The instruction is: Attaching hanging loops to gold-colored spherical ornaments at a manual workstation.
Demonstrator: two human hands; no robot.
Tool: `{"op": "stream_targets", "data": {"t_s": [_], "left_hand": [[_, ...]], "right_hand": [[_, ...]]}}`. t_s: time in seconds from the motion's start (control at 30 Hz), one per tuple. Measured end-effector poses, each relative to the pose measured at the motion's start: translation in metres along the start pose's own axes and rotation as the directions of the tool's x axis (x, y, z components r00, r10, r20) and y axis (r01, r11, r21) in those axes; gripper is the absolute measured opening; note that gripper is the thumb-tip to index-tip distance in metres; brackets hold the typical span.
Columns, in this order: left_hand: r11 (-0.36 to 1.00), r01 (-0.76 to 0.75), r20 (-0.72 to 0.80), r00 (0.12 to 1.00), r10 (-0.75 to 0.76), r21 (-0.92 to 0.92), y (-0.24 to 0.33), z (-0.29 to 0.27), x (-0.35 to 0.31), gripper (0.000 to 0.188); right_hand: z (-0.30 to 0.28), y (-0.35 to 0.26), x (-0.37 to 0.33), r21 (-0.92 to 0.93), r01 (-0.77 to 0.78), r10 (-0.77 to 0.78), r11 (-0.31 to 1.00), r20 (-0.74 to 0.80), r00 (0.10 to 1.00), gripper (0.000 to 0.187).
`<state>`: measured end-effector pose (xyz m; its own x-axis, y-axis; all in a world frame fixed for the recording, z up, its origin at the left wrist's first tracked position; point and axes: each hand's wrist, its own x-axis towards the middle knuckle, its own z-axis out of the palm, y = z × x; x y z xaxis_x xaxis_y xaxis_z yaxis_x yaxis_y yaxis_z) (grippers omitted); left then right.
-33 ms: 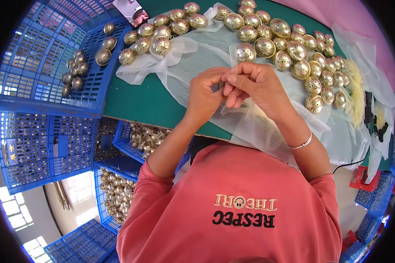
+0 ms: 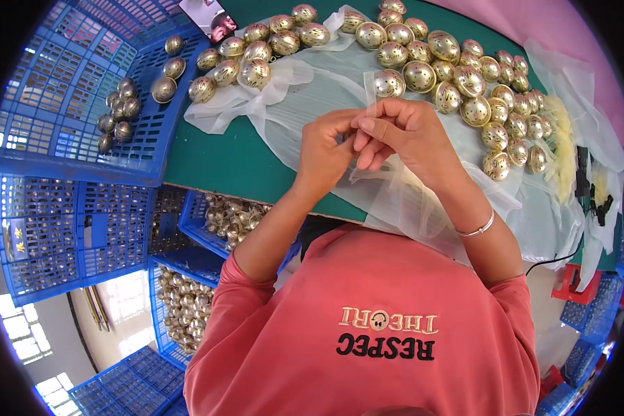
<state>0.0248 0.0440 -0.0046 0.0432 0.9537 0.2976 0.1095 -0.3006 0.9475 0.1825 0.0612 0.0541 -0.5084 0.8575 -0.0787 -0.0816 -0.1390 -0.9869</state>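
Observation:
My left hand [image 2: 327, 147] and my right hand [image 2: 410, 137] meet over the front part of the table, fingertips pinched together. A narrow translucent strip [image 2: 370, 91] sticks up from between the fingers of my right hand. The left fingers are closed against the right ones, and whatever they grip is hidden. Beyond my hands lie many gold patterned balls [image 2: 469, 81], some with a rim around the middle. The closest is a gold ball [image 2: 390, 84] just past my right fingers. Sheer white cloth [image 2: 305, 111] spreads beneath the hands and balls.
A green table [image 2: 218, 163] carries a second group of gold balls [image 2: 255, 72] at the far left, near a phone [image 2: 208, 19]. Blue crates [image 2: 69, 166] with balls stand left and below. Pale yellow strands [image 2: 560, 149] lie at right, near a red stool [image 2: 577, 283].

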Motion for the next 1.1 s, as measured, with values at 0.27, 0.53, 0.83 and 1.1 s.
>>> {"op": "stream_targets", "data": {"t_s": [0.27, 0.53, 0.83, 1.1], "left_hand": [[0.999, -0.006, 0.083, 0.997, 0.01, -0.046, 0.002, -0.013, -0.004, 0.014], [0.922, 0.165, 0.133, 0.983, -0.125, -0.35, 0.016, -0.01, -0.001, 0.018], [0.884, 0.19, 0.119, 0.981, -0.154, -0.426, 0.024, 0.002, 0.009, 0.018], [0.9, 0.27, 0.127, 0.962, -0.24, -0.342, 0.031, 0.016, 0.009, 0.02]], "right_hand": [[0.0, -0.025, -0.001, -0.555, 0.115, -0.138, 0.824, 0.0, 0.99, 0.019], [-0.012, -0.025, 0.015, -0.478, 0.157, -0.162, 0.864, 0.03, 0.986, 0.02], [-0.027, -0.031, 0.004, -0.227, 0.176, -0.166, 0.958, 0.06, 0.984, 0.02], [-0.042, -0.039, 0.007, -0.425, 0.089, -0.137, 0.901, -0.082, 0.987, 0.011]]}}
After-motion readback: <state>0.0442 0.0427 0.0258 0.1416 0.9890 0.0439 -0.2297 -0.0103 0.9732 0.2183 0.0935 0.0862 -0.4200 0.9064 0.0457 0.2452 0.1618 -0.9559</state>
